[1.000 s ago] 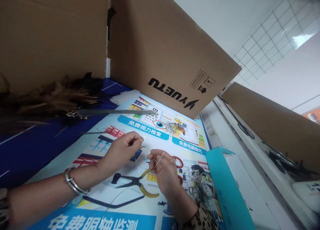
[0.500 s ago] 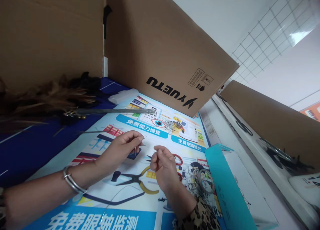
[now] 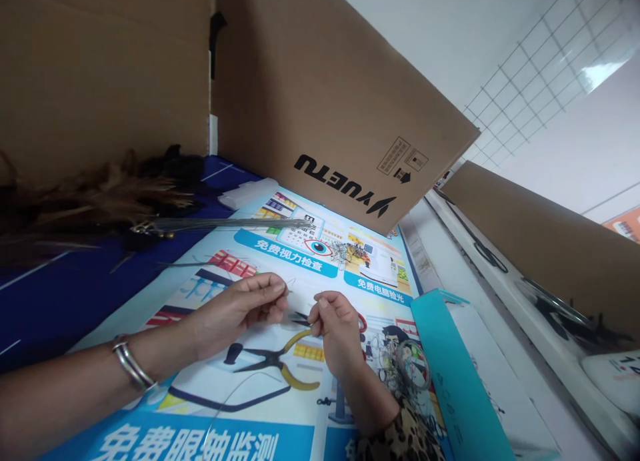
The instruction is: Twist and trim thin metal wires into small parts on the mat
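Observation:
My left hand [image 3: 257, 302] is pinched shut on a thin wire [image 3: 291, 285], whose fine end sticks out past the fingertips. To its right, my right hand [image 3: 339, 327] has its thumb pressed to the fingers; anything inside is too small to make out. A small gap separates the two hands. Below them lie pliers with yellow handles [image 3: 276, 358], jaws pointing left. Red-handled scissors [image 3: 362, 323] are partly covered by my right hand. One loose wire [image 3: 226, 399] curves over the printed sheet [image 3: 295, 411] near the pliers.
A bundle of straight wires [image 3: 240, 225] lies across the sheet's back left, beside brown feathery material [image 3: 100, 197]. Small wire pieces [image 3: 345, 251] are heaped behind the hands. At right are a wire coil [image 3: 414, 364] and a turquoise box [image 3: 447, 361]. Cardboard [image 3: 320, 81] stands behind.
My left hand has lowered slightly and turned, and the wire loop seen under its fingers no longer shows. My right hand has shifted a little to the right.

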A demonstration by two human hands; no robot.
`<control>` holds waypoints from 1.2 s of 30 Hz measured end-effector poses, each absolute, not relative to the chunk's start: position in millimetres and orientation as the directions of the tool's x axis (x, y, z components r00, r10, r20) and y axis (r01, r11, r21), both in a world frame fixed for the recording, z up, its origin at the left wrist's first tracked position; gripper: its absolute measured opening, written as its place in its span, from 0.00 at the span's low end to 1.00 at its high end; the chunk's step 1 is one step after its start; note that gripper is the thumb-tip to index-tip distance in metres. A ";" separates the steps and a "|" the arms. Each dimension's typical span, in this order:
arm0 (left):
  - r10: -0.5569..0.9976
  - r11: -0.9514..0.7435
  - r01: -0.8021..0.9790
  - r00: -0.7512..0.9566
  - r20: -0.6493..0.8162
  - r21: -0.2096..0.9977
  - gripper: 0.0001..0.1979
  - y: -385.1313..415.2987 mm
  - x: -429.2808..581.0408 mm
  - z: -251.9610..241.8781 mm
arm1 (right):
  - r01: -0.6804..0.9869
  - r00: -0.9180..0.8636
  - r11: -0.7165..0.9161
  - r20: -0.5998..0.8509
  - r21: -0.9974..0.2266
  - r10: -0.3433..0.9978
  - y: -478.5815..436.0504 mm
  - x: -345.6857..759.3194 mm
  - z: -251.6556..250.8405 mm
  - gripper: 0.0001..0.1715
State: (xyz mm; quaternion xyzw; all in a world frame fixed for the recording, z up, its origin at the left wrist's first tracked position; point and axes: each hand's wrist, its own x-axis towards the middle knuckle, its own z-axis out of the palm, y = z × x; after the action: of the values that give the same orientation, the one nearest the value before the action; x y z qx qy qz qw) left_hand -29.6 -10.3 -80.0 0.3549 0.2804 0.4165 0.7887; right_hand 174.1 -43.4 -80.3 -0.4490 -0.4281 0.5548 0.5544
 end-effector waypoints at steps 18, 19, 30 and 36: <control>0.855 0.366 -0.509 0.514 -0.066 0.779 0.20 -10.9 -26.1 -76.2 | -0.333 0.134 -0.025 -0.074 -0.943 0.988 -39.3 173.0 -75.9 0.16; 0.856 0.359 -0.504 0.513 -0.061 0.786 0.20 -10.4 -26.1 -76.6 | -0.328 0.134 -0.019 -0.067 -0.944 0.989 -39.1 173.9 -75.7 0.15; 0.908 0.315 -0.566 0.414 -0.068 0.762 0.15 -2.3 -28.1 -83.6 | -0.241 0.115 -0.093 -0.123 -0.966 0.986 -38.9 174.0 -78.0 0.20; 0.889 0.326 -0.541 0.455 -0.056 0.775 0.14 -7.0 -25.0 -84.8 | -0.368 0.057 -0.108 -0.139 -0.923 0.989 -43.2 167.2 -78.8 0.19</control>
State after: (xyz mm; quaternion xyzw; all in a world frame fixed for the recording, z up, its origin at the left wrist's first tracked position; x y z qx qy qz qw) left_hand -25.0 -7.0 -84.8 0.3535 0.2458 0.4606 0.7762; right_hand 167.2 -43.2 -78.8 -0.4492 -0.3454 0.5936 0.5714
